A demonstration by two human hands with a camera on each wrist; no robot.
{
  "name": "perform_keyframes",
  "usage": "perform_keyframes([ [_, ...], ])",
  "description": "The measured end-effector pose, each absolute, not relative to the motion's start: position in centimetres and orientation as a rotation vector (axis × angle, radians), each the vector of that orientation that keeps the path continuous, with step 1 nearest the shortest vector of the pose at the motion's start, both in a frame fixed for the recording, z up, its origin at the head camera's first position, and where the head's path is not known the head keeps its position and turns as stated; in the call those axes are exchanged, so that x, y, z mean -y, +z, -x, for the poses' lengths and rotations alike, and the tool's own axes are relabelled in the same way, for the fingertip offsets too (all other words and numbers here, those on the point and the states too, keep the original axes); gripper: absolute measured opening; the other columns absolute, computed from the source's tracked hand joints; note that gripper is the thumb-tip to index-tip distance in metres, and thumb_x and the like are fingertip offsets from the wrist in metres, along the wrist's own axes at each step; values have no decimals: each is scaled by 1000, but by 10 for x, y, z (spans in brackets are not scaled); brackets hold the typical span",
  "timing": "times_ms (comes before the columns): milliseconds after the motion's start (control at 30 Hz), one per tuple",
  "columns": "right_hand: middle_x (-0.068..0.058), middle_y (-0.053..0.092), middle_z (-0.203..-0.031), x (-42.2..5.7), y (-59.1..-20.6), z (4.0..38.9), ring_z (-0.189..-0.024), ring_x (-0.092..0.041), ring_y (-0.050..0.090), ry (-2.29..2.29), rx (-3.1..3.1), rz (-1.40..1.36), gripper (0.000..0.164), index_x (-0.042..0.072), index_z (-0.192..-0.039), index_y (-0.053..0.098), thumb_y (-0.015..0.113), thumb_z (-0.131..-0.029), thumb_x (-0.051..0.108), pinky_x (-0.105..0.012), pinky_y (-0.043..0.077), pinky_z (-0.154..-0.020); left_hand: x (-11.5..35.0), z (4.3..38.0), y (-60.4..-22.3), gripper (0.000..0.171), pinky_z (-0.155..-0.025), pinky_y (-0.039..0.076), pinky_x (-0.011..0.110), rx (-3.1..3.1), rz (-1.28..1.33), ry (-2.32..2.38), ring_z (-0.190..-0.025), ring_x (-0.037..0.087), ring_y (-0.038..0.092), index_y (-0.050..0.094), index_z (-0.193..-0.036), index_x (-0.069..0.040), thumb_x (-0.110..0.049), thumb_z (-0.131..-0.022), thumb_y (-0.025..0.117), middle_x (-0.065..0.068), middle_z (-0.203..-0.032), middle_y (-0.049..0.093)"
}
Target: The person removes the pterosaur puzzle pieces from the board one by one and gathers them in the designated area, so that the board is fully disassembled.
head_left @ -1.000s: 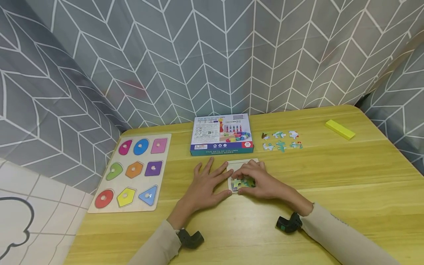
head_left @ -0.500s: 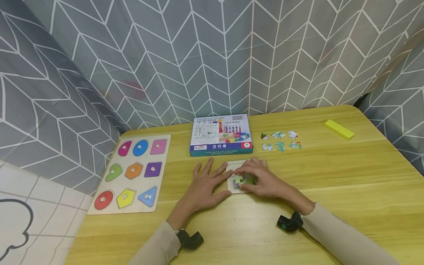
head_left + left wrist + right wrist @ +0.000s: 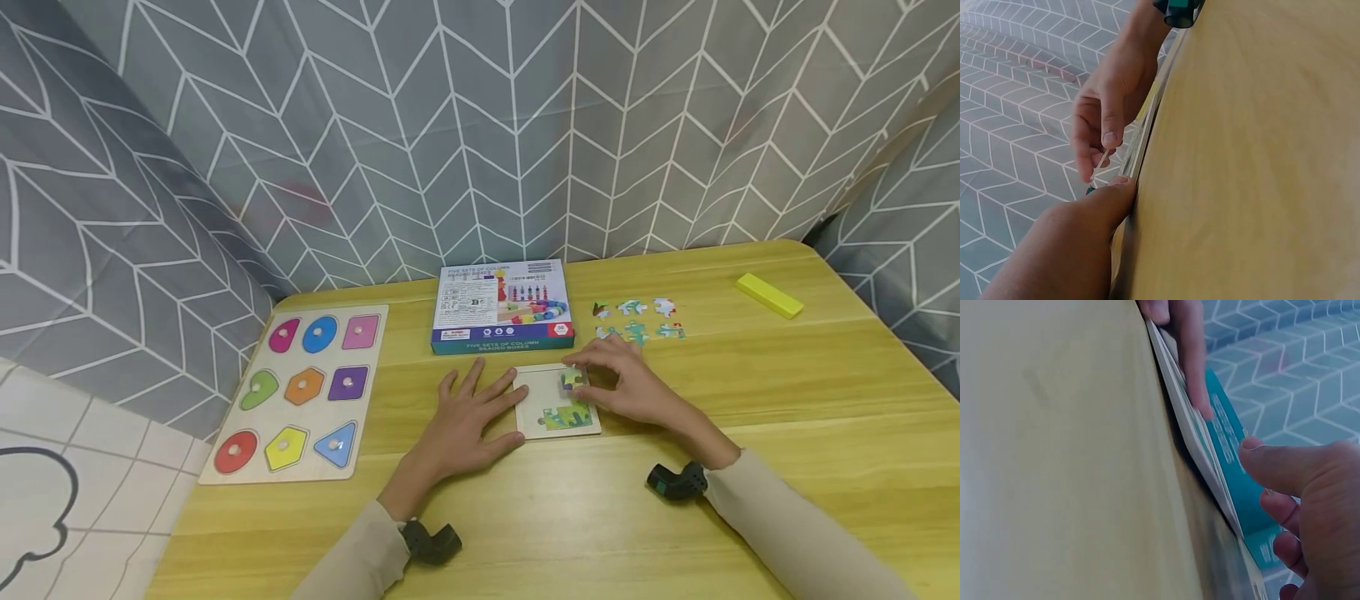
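Note:
In the head view my right hand (image 3: 626, 383) pinches a small jigsaw piece (image 3: 572, 379) between thumb and fingers, above the upper right part of a pale puzzle tray (image 3: 536, 396). Joined green jigsaw pieces (image 3: 567, 417) lie in the tray's lower right part. My left hand (image 3: 468, 425) lies flat with fingers spread, its fingertips touching the tray's left edge. The left wrist view shows the pinched piece edge-on, held by the right hand (image 3: 1113, 103). In the right wrist view the right thumb (image 3: 1285, 465) hides most of the piece.
Several loose jigsaw pieces (image 3: 636, 321) lie in two rows beyond my right hand. A beaded-toy box (image 3: 501, 307) stands behind the tray. A wooden shape board (image 3: 322, 354) lies at the left, a yellow block (image 3: 769, 295) at the far right. A patterned curtain (image 3: 510, 125) hangs behind the table.
My right hand has lifted the jigsaw piece off the tray's lower left part and carried it up and to the right, baring that spot. The left hand has stayed in place.

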State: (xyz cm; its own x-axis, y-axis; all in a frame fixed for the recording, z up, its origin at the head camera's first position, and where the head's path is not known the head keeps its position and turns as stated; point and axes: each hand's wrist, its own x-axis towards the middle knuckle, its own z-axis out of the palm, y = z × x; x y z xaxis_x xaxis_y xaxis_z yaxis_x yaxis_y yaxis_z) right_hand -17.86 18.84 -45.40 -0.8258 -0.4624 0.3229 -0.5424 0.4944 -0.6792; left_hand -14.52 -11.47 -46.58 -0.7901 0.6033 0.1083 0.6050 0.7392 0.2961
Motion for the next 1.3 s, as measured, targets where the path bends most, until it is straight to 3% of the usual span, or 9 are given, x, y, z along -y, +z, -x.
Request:
perform_keyframes([
  [433,-7,74,-113,-220,-454,193,-101,-18,48,1178,2652,-771,41,11,-121,74,85,-82,13,-37,21,-79,115,145,-465,65,-121,8,66,2932,1011,-499,-160,38,10,37,-157,-41,-66,-97,45,-14,-168,26],
  [633,-5,74,-107,-231,-454,197,-101,-18,49,1118,2683,-756,42,11,-121,74,86,-81,12,-37,27,-82,115,144,-465,65,-120,9,67,2923,1014,-497,-159,38,10,38,-156,-41,-66,-97,45,-14,-168,27],
  [867,-1,73,-98,-236,-453,198,-95,-16,46,1038,2674,-778,39,12,-117,76,86,-80,11,-39,17,-79,115,144,-466,65,-120,8,68,2908,1021,-511,-159,39,11,38,-157,-40,-65,-98,45,-13,-168,27],
  [1300,4,72,-98,-241,-451,198,-90,-14,38,971,2747,-780,36,16,-117,76,85,-82,16,-41,14,-77,115,144,-466,65,-121,7,67,2929,1014,-504,-160,38,9,36,-157,-42,-66,-98,45,-15,-169,24],
])
